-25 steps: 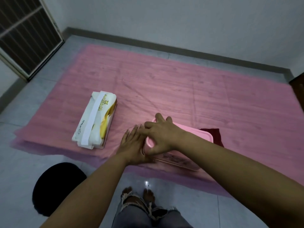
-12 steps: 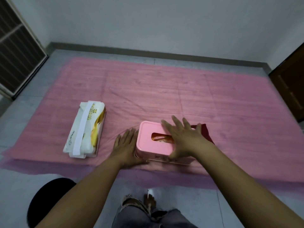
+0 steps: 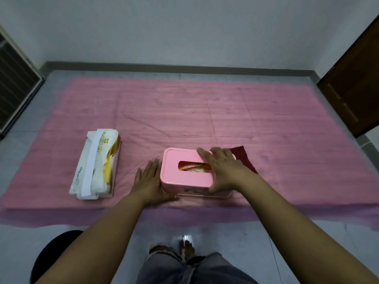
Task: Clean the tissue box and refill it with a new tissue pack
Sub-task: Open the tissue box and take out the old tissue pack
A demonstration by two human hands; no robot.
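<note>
A pink tissue box (image 3: pixel 180 177) with an oval slot in its lid sits on the pink mat (image 3: pixel 205 119) near its front edge. Through the slot I see a reddish wrapper inside. My right hand (image 3: pixel 223 169) lies flat on the right half of the lid, fingers straight, thumb down the front side. My left hand (image 3: pixel 148 181) presses flat against the box's left end, fingers straight on the mat. A new tissue pack (image 3: pixel 96 163), white and yellow, lies to the left. A dark red cloth (image 3: pixel 243 157) peeks out behind the box's right end.
Grey tiled floor surrounds the mat. A dark round object (image 3: pixel 53 255) lies at the lower left, by my legs and bare feet (image 3: pixel 184 249). A brown door (image 3: pixel 352 93) stands at the right, a grille (image 3: pixel 14 87) at the left.
My right hand slid from the box's left end across the lid to its right half, uncovering the slot. The left hand stayed against the left end. My view turned right.
</note>
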